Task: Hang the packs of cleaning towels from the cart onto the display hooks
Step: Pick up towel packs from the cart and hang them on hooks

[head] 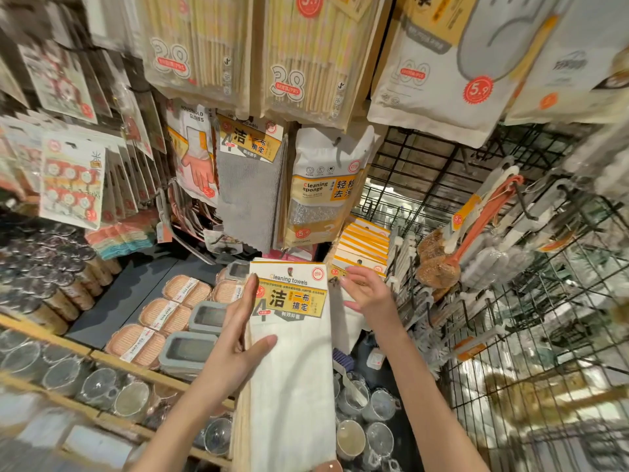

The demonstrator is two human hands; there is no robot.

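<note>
Pretty tight up there: sponge pack and grey towels hang just above, yellow packs crowd right, open gap between hands.

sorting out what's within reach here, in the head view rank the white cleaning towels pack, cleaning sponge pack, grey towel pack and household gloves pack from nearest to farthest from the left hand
From the left hand:
1. White cleaning towels pack, touching it, thumb across the front.
2. Cleaning sponge pack, hanging above, slightly right.
3. Grey towel pack, hanging directly above; too close to the sponge pack to rank firmly.
4. Household gloves pack, highest, up and left.
</note>
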